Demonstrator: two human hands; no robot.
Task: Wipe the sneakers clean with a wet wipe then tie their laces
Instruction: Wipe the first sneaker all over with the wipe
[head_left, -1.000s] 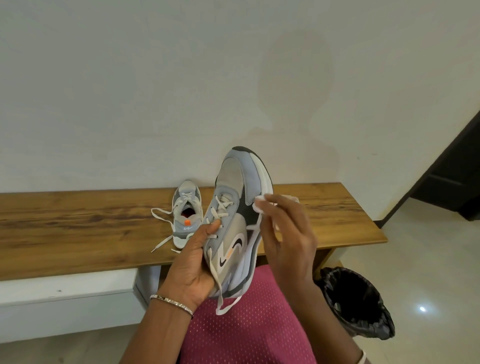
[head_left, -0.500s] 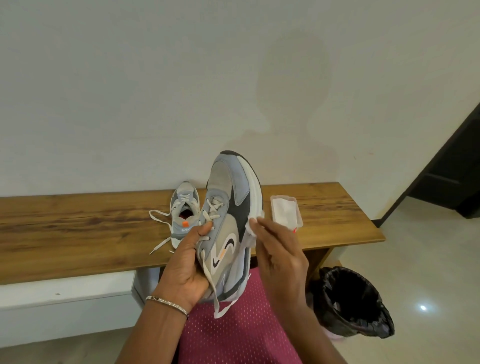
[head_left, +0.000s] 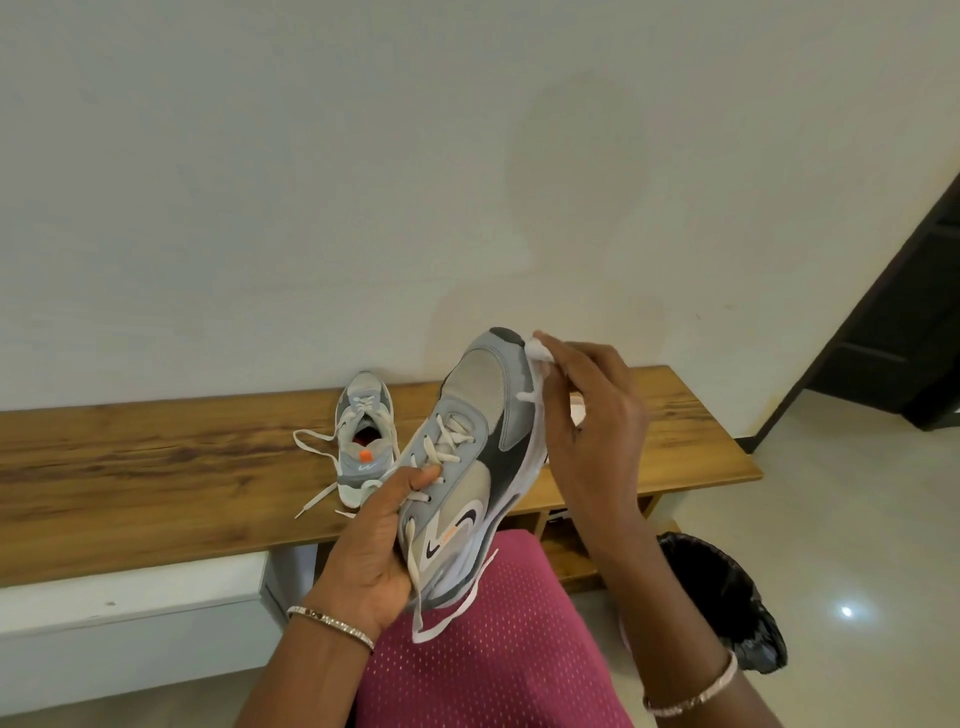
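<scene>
Head view, step: wiping, in my judgement; the laces are not yet tied on either shoe.
Head view, left hand (head_left: 374, 551): fingers curled round the heel end of the held sneaker (head_left: 467, 467), thumb pressed by the eyelets, toe pointing up and away, above the lap.
Head view, right hand (head_left: 592, 415): fingertips pinch a white wipe (head_left: 540, 356) against the sole edge near the toe.
Head view, second sneaker (head_left: 365, 436): stands on the bench (head_left: 156, 467), heel toward the camera, laces (head_left: 311, 441) loose and spread on the wood, well apart from both hands.
Head view, next move: likely calls for drawing the wipe along the white sole rim with steady pressure while the left hand turns the shoe to show unwiped sides.
Head view, risk: the dangling lace (head_left: 447, 618) of the held shoe could get under the wipe.
Head view, count: two sneakers, one wipe in hand, one bin (head_left: 727, 603) with a black liner on the floor to the right, one bracelet on each wrist.
Head view, hidden: something white lies on the bench behind the right hand; I cannot tell what it is.
</scene>
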